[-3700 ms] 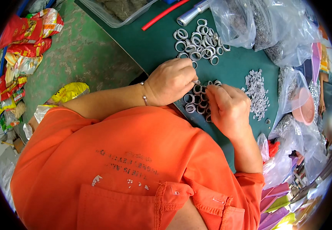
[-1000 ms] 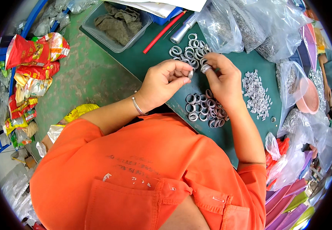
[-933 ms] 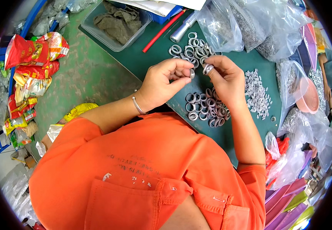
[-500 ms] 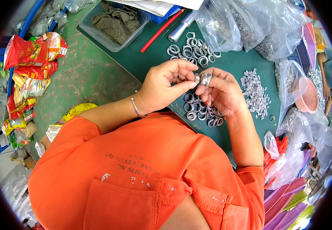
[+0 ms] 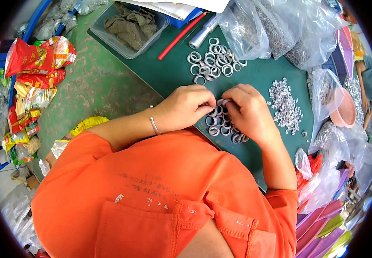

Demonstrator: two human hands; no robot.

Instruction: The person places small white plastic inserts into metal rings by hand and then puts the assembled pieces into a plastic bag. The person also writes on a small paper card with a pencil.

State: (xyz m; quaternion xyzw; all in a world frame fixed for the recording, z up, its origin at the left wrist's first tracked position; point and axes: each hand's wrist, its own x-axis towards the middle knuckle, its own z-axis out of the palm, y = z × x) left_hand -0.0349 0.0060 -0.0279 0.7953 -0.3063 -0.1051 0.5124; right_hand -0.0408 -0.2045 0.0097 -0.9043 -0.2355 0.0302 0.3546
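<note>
Head view: over grey metal rings [image 5: 225,125], our right hand [image 5: 248,107] pinches one, best lowered gently; left hand [image 5: 191,104] hides its hold.

Far ahead of me, slightly left, a clear plastic tub [image 5: 153,38] holds a crumpled grey-brown cloth [image 5: 131,29], with a red rod [image 5: 181,35] and a silver-coloured cylindrical tool [image 5: 201,38] lying to its right. Off to my left, red and yellow packets [image 5: 33,58] are heaped beside the worn green floor [image 5: 91,71]. On my right I have a pink bowl [image 5: 345,109], with a red plastic bag [image 5: 314,165] nearer me.
</note>
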